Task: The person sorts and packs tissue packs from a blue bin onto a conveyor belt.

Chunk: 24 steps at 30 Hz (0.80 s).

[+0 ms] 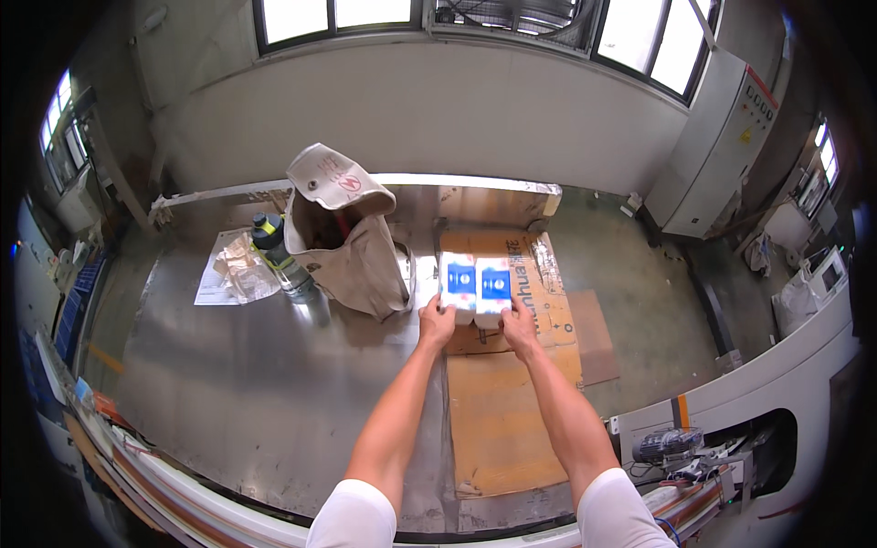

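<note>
Two small white-and-blue boxes, a left box (459,281) and a right box (495,285), are side by side over the flattened cardboard. My left hand (437,323) grips the left box by its lower left corner. With its fingers closed, my right hand (519,327) holds the right box at its lower right edge. The print on both is washed out by glare. Just left of my left hand stands a canvas tool bag (361,260), its flap raised and its inside dark.
A dark-capped bottle (270,236) stands left of the bag, beside crumpled wrapping (245,269) on a paper sheet (212,288). Brown cardboard (507,411) covers the right part of the metal table (274,393). A grey electrical cabinet (713,151) stands far right; a motor (669,445) sits near right.
</note>
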### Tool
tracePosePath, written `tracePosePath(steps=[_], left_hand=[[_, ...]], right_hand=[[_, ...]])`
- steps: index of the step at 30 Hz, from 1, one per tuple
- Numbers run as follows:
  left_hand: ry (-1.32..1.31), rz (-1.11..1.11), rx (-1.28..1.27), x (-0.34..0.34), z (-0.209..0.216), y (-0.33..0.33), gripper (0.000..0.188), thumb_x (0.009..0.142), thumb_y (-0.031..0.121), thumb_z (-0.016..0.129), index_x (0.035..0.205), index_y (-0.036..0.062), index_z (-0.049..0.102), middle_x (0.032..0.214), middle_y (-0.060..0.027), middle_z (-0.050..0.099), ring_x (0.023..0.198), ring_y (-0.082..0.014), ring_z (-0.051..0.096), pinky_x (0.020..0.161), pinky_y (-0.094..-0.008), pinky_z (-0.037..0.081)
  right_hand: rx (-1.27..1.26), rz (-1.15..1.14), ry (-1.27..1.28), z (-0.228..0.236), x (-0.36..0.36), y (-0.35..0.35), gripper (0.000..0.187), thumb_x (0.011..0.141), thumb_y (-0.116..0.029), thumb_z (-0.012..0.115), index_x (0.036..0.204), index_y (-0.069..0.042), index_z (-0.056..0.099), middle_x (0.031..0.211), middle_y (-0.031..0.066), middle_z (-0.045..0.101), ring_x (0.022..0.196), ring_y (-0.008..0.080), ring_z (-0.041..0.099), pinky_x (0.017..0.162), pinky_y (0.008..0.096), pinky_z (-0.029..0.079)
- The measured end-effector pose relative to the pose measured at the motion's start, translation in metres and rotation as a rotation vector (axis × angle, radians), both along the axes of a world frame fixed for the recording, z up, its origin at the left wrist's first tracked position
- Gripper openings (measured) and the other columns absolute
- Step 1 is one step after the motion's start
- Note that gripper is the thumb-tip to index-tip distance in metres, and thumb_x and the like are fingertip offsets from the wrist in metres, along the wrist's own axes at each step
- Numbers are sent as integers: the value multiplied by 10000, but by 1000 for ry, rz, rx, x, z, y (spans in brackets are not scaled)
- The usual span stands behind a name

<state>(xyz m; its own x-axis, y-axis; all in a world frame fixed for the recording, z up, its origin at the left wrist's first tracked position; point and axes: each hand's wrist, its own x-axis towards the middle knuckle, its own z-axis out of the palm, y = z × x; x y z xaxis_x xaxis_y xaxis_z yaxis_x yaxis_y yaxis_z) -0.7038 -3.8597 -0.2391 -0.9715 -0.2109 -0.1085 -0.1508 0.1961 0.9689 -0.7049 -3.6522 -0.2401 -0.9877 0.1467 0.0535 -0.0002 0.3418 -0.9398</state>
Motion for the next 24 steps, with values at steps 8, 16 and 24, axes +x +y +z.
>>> tracePosePath(steps=[8, 16, 24], left_hand=[[107, -9, 300, 40, 55, 24, 535, 883, 115, 527, 1372, -30, 364, 1329, -179, 495, 1196, -244, 520, 975, -326, 413], [297, -586, 242, 253, 211, 172, 255, 885, 103, 574, 1105, -26, 584, 1002, -126, 649, 888, -179, 646, 770, -302, 520], [880, -1279, 163, 614, 407, 302, 268, 816, 0, 629, 1075, 4, 561, 946, -132, 581, 783, -224, 619, 678, -307, 511]], right_hand=[[-154, -6, -152, 29, 24, 22, 532, 861, -92, 536, 1368, -26, 389, 1391, 121, 431, 1079, 189, 511, 812, 299, 436], [504, 374, -52, 254, 269, 119, 345, 860, -154, 574, 1166, 5, 572, 1020, 159, 658, 922, 252, 638, 847, 352, 490], [-18, -62, 281, 356, 708, 236, 149, 826, -13, 582, 975, -2, 581, 859, 73, 633, 796, 138, 597, 718, 294, 500]])
